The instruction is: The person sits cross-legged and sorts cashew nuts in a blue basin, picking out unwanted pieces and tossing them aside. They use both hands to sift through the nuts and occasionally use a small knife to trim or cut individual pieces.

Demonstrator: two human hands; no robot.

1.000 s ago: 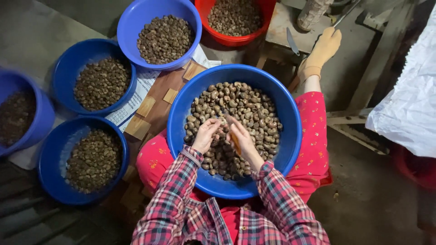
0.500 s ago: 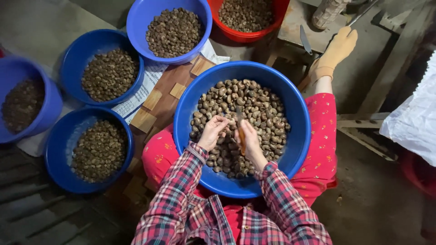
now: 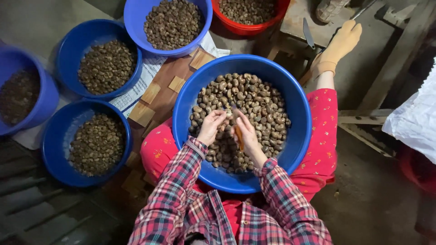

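A big blue basin (image 3: pixel 299 118) rests on my lap, filled with brown round nuts (image 3: pixel 259 102). Both hands meet over its middle. My left hand (image 3: pixel 211 127) pinches a single nut between its fingertips. My right hand (image 3: pixel 245 132) grips a small knife with an orange handle (image 3: pixel 238 137), its tip against the nut in the left hand. My sleeves are red plaid.
Three blue bowls (image 3: pixel 68 50) (image 3: pixel 54 149) (image 3: pixel 136 18) of smaller dark nuts stand at the left and top, another blue bowl (image 3: pixel 43 104) at the far left, a red bowl (image 3: pixel 250 28) at the top. A knife (image 3: pixel 307 32) lies on a wooden stool. White sack (image 3: pixel 415 122) at right.
The view has shifted slightly. My hands stay together over the basin, working the nut with small finger motions.
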